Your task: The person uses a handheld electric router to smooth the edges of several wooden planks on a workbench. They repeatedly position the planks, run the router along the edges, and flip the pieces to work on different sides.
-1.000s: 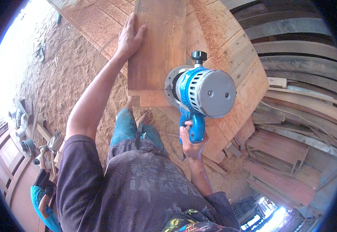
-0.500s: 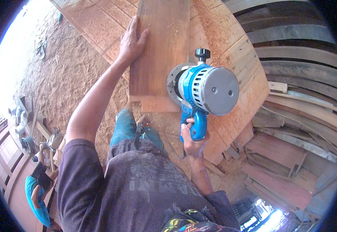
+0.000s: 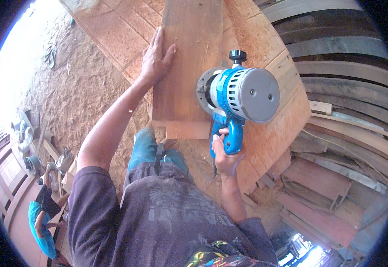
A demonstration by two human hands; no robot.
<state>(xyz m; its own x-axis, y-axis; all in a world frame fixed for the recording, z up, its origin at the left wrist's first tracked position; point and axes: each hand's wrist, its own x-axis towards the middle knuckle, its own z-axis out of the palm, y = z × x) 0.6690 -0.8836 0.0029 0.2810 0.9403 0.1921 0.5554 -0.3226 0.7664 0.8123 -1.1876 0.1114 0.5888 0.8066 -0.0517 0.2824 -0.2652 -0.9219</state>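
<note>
A brown wooden board (image 3: 187, 49) lies lengthwise on the wooden workbench (image 3: 283, 75), its near end sticking out toward my body. My left hand (image 3: 157, 62) presses on the board's left edge, fingers stretched out and thumb spread away. On the board's right edge, close to the near end, sits a blue and grey router (image 3: 240, 93) with a round base plate and a black knob. My right hand (image 3: 227, 159) grips the router's blue D-shaped handle. The base plate partly shows; the cutter is hidden beneath it.
Curved planks (image 3: 345, 66) are stacked right of the bench, with reddish boards (image 3: 318, 178) lower down. Wood shavings (image 3: 247, 31) cover parts of the bench. At the lower left a person in blue (image 3: 42, 227) works beside machinery and timber. Dusty ground (image 3: 91, 84) lies left.
The board, bench and my left hand appear slightly lower in the picture. The router sits a little farther up along the board's edge, and my right hand moves with it.
</note>
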